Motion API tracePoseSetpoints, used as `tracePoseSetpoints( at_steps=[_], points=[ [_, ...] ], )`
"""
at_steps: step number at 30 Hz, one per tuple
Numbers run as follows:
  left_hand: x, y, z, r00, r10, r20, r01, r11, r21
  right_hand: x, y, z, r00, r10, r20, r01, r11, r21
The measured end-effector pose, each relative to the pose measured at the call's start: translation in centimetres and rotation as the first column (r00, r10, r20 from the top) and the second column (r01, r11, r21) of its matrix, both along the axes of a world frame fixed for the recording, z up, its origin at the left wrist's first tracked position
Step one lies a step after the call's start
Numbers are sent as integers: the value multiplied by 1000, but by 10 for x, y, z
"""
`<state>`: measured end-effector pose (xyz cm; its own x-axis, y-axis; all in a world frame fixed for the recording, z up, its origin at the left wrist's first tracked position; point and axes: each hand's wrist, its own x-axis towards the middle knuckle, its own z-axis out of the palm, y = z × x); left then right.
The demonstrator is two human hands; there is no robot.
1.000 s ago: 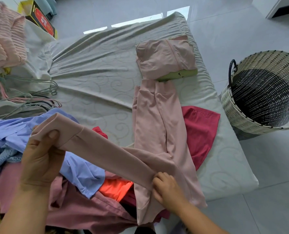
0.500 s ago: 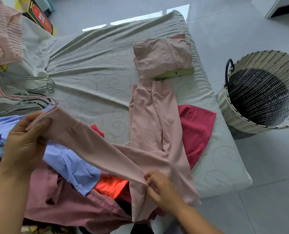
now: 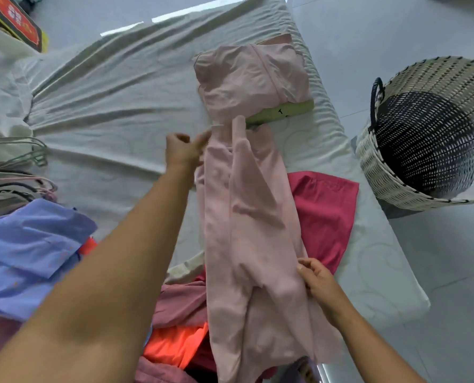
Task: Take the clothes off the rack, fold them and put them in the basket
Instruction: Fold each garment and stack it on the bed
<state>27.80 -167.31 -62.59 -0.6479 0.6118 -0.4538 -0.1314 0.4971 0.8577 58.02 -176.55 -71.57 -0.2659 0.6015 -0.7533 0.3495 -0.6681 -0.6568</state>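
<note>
Seen from the head camera, a person leans over a mattress (image 3: 114, 111) covered in a pale sheet, folding a long pale pink garment (image 3: 246, 230) that lies lengthwise down its near right part. The left hand (image 3: 184, 152), arm stretched forward, pinches the garment's far left edge between curled fingers, while the right hand (image 3: 317, 280) grips the near right edge with fingers curled round the cloth. Just beyond the garment sits a folded pink piece (image 3: 252, 78) stacked on a yellow-green one (image 3: 282, 113). A crimson garment (image 3: 327, 208) lies partly under the pink one on the right. To the left are a heap of unfolded clothes, among them a blue shirt (image 3: 28, 252) and an orange item (image 3: 175, 346), and some hangers (image 3: 17, 172). A white woven basket (image 3: 396, 172), dark inside, stands on the tiled floor just beside the mattress on the right.
</note>
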Motion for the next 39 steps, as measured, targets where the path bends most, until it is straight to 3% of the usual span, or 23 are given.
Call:
tracePoseSetpoints(
  at_steps=[4,8,12,16,18,21,24,28,31,34,36,39],
  points=[
    [57,-70,-81,957,-188,220,259,896,-360,-2,-1,-9,996,40,80,-39,999,-20],
    [85,-99,-98,948,-316,45,300,835,-461,-21,15,-6,998,-12,66,13,1000,-13],
    [79,-96,-100,922,-382,63,371,826,-425,-41,43,-4,995,-84,50,83,996,8],
    [69,-101,-106,928,-364,86,363,821,-441,-51,56,-5,999,-1,54,3,999,-35],
    [69,-99,-106,930,-361,72,359,844,-399,-62,76,-7,997,31,66,-32,999,21],
    [71,-88,-98,925,-374,68,376,876,-302,-99,126,-5,993,-101,-56,103,994,32],
    [74,-86,-95,928,-337,160,367,899,-237,-140,175,-2,937,-321,-136,298,940,-164],
    [74,-96,-93,905,-133,404,208,967,-147,-158,203,1,962,-232,-146,197,955,-224],
    [75,-101,-90,868,-99,486,174,978,-113,-155,211,7,958,-157,-241,153,988,-35],
    [79,-103,-93,865,-105,491,196,971,-138,-154,216,9,978,-77,-194,118,971,209],
    [81,-103,-98,889,-156,431,254,950,-181,-157,218,0,995,-2,-101,25,972,233],
    [84,-101,-98,911,-163,379,239,958,-162,-166,231,-7,996,-34,88,13,973,230]
  ],
)
